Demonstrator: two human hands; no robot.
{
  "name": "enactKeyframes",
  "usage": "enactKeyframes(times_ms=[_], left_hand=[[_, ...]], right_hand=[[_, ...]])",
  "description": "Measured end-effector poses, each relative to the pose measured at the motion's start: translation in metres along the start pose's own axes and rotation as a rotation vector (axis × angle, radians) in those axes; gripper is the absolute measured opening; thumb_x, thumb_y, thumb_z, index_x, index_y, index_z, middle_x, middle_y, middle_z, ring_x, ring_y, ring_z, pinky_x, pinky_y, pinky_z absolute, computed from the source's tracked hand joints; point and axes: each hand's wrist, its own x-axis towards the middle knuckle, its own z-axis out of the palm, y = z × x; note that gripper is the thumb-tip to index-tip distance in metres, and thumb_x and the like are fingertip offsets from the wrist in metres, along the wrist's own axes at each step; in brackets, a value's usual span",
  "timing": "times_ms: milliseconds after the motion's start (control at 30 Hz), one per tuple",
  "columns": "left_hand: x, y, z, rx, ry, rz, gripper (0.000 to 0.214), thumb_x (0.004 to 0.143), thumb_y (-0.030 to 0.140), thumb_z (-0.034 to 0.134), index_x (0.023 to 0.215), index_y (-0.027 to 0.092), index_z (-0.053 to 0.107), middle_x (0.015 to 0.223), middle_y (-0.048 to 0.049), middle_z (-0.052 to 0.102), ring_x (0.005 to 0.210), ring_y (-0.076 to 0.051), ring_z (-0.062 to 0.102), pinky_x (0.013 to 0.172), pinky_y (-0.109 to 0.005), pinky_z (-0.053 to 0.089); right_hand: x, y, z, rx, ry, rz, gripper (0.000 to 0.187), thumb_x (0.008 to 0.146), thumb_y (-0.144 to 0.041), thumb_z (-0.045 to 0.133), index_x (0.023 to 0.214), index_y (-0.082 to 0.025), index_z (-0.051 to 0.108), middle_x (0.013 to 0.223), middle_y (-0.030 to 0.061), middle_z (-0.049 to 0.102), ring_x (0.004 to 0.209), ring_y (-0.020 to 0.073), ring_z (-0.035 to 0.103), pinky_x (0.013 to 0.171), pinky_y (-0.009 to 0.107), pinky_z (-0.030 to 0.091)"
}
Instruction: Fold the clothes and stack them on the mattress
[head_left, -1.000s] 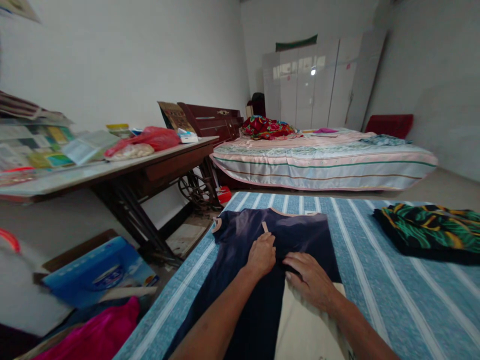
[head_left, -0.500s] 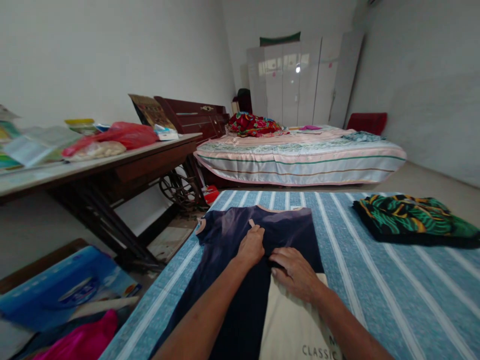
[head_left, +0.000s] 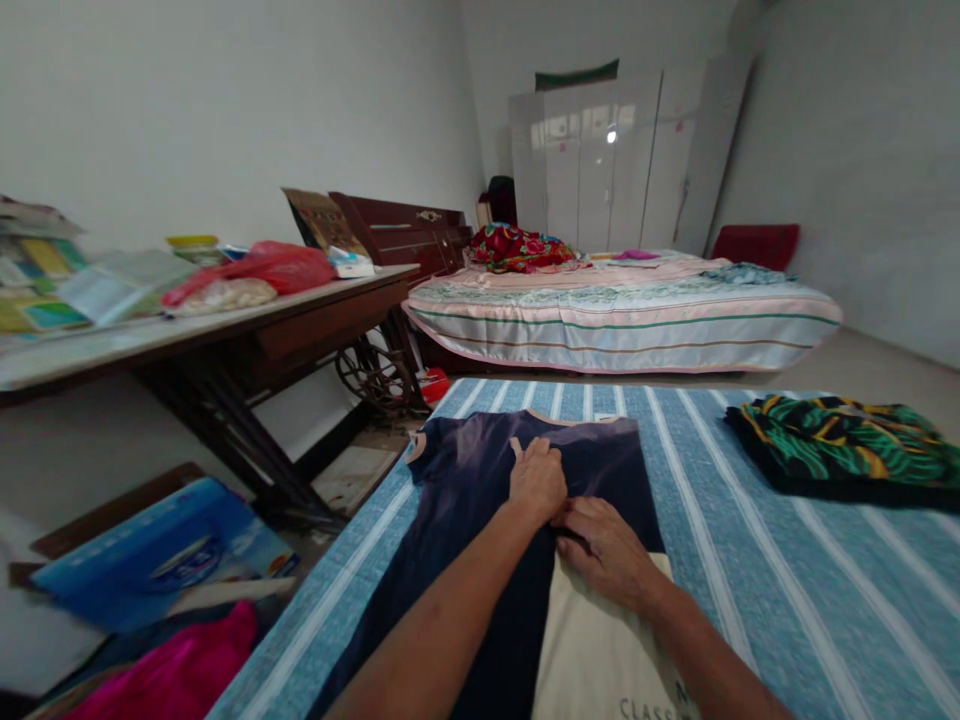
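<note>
Evidently, the left hand (head_left: 538,480) and right hand (head_left: 606,548) rest on the navy shirt (head_left: 465,490), lower centre — whether either pinches fabric cannot be told; uneven pulling could wrinkle or skew it.

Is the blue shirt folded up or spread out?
Partly folded: the shirt shows a sleeve at left, but a straight edge, no sleeve, at right.

Shirt (head_left: 472,480) on sheet (head_left: 757,560), clothes (head_left: 847,440) to its right, table (head_left: 112,340) at left, bed (head_left: 600,325) beyond, wardrobe (head_left: 592,170) behind that

Navy-cream shirt (head_left: 472,490), one sleeve (head_left: 424,454) showing, flat on striped blue sheet (head_left: 750,560)
</note>
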Motion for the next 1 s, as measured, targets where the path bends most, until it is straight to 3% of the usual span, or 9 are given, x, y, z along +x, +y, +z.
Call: enactKeyframes(times_ms=[133, 233, 467, 767, 867, 1000], left_hand=[[0.009, -0.006, 0.019, -0.02, -0.121, -0.015, 0.055, 0.092, 0.046, 0.027, 0.132, 0.012, 0.043, 0.147, -0.0135, 0.032, 0.138, -0.027, 0.022, 0.111, -0.05, 0.017], [0.011, -0.016, 0.029, -0.03, -0.177, -0.026, 0.071, 0.089, 0.058, 0.019, 0.142, 0.011, 0.028, 0.152, -0.0128, 0.017, 0.14, -0.028, 0.012, 0.111, -0.051, 0.015], [0.009, -0.021, 0.033, 0.004, -0.152, -0.073, 0.077, 0.084, 0.069, 0.016, 0.143, 0.022, 0.029, 0.154, -0.0126, 0.012, 0.139, -0.037, -0.003, 0.108, -0.058, 0.011], [0.006, -0.016, 0.029, 0.031, -0.132, -0.087, 0.074, 0.085, 0.067, 0.018, 0.143, 0.024, 0.03, 0.153, -0.0126, 0.017, 0.14, -0.037, 0.002, 0.107, -0.06, 0.012], [0.003, -0.013, 0.025, 0.077, -0.078, -0.095, 0.07, 0.087, 0.063, 0.022, 0.142, 0.021, 0.033, 0.151, -0.0134, 0.022, 0.14, -0.035, 0.007, 0.108, -0.058, 0.012], [0.0, -0.013, 0.023, 0.063, -0.062, -0.073, 0.066, 0.089, 0.058, 0.024, 0.139, 0.018, 0.037, 0.148, -0.0144, 0.029, 0.139, -0.033, 0.014, 0.107, -0.057, 0.018]], right_hand=[[-0.001, 0.0, -0.001, 0.001, 0.001, -0.017, 0.019, 0.086, -0.02, 0.048, 0.097, -0.02, 0.063, 0.097, 0.0047, 0.063, 0.092, 0.0184, 0.055, 0.083, 0.035, 0.039], [-0.003, 0.001, 0.0, 0.005, 0.024, -0.033, 0.02, 0.086, -0.02, 0.049, 0.097, -0.021, 0.065, 0.103, 0.0056, 0.064, 0.096, 0.0187, 0.055, 0.087, 0.035, 0.038], [-0.004, 0.005, 0.002, 0.014, 0.056, -0.042, 0.021, 0.086, -0.022, 0.048, 0.096, -0.021, 0.067, 0.105, 0.006, 0.065, 0.098, 0.0188, 0.057, 0.088, 0.035, 0.039], [-0.002, 0.004, -0.002, 0.185, 0.098, -0.007, 0.021, 0.088, -0.023, 0.047, 0.089, -0.02, 0.068, 0.095, 0.0053, 0.068, 0.092, 0.0174, 0.06, 0.088, 0.034, 0.041], [-0.002, 0.004, -0.005, 0.334, 0.192, 0.073, 0.022, 0.088, -0.027, 0.047, 0.089, -0.019, 0.068, 0.094, 0.0062, 0.067, 0.092, 0.0179, 0.06, 0.086, 0.032, 0.043], [-0.004, 0.01, -0.006, 0.568, 0.449, 0.339, 0.027, 0.086, -0.038, 0.05, 0.09, -0.018, 0.067, 0.09, 0.0058, 0.068, 0.086, 0.0195, 0.06, 0.079, 0.032, 0.046]])
